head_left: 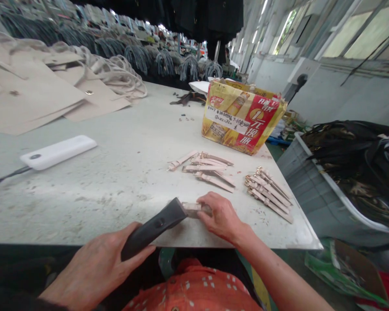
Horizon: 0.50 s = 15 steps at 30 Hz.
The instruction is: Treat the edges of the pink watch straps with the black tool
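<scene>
- My left hand [94, 268] is closed around the body of a black handheld tool [154, 229], gripping it at the near edge of the table, with the tool angled up and away from me.
- I can't make out exactly what kind of tool it is from this view; its underside is hidden by my hand.
- My right hand [222, 218] is pressing down on a short pale pink watch strap [194, 209] and pinning it to the tabletop, and the strap touches the tool's front end.
- Just beyond my right hand, toward the right edge of the work table [84, 203], lies a loose pile of pale pink straps [204, 168].
- A tidier bunch of buckled pink straps [267, 194] lies beside it, close to the right edge.
- Further along stands a yellow and red printed carton [243, 116] with a handwritten label, and small dark scraps [188, 98] lie just left of it.
- A white power bank [58, 152] with a dark cable lies near the left edge.
- Beige cut panels [35, 90] are stacked in the far left corner.
- Off the right edge, a grey plastic crate [324, 203] holds black bags [353, 160].
</scene>
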Available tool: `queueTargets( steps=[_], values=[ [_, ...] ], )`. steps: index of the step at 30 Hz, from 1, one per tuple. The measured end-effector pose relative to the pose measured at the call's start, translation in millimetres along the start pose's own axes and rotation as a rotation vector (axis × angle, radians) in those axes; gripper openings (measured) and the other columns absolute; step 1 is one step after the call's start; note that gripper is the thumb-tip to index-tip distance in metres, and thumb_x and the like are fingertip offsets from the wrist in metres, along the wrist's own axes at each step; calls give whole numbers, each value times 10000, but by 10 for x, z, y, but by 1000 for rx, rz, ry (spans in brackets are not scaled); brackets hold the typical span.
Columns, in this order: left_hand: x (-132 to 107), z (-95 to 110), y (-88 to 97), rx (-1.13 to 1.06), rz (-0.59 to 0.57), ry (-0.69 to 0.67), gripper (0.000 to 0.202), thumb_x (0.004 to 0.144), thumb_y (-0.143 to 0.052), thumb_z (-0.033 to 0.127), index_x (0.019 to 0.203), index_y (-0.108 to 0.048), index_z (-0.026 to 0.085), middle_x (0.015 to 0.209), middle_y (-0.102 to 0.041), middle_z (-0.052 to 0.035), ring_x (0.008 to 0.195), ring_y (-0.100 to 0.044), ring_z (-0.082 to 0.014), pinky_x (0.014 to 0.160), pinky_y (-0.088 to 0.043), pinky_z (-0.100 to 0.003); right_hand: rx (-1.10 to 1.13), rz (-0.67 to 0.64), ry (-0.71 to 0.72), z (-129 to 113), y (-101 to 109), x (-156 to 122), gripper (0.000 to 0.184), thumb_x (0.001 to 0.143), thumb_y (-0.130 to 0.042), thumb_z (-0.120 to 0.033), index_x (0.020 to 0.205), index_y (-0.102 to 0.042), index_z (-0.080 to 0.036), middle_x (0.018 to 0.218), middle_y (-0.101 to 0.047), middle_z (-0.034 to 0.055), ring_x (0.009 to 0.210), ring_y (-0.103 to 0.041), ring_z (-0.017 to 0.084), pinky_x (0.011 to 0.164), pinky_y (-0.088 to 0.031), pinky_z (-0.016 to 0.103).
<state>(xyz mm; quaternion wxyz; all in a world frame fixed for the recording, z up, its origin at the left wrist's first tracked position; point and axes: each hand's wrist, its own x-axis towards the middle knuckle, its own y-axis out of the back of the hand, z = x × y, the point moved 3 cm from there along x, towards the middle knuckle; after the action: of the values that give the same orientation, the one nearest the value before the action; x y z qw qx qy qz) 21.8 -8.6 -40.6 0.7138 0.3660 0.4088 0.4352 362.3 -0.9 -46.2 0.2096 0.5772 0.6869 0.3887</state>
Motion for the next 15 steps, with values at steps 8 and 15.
queueTargets(
  steps=[8, 15],
  values=[
    [-29, 374, 300, 50, -138, 8, 462, 986, -656, 753, 1055, -833, 332, 959, -962, -107, 962, -958, -429, 855, -646, -457, 123, 66, 2, 19, -237, -352, 60, 1121, -922, -226, 1174, -933, -251, 1191, -886, 108, 1171, -825, 304, 1058, -667, 426],
    [126, 677, 455, 91, -183, -16, 351, 947, -696, 607, 1004, -876, 311, 961, -969, -105, 892, -919, -380, 821, -635, -439, 124, 86, 20, 30, -279, -326, 76, 1079, -957, -214, 1121, -917, -263, 1115, -877, 83, 1093, -813, 286, 994, -655, 402]
  ],
)
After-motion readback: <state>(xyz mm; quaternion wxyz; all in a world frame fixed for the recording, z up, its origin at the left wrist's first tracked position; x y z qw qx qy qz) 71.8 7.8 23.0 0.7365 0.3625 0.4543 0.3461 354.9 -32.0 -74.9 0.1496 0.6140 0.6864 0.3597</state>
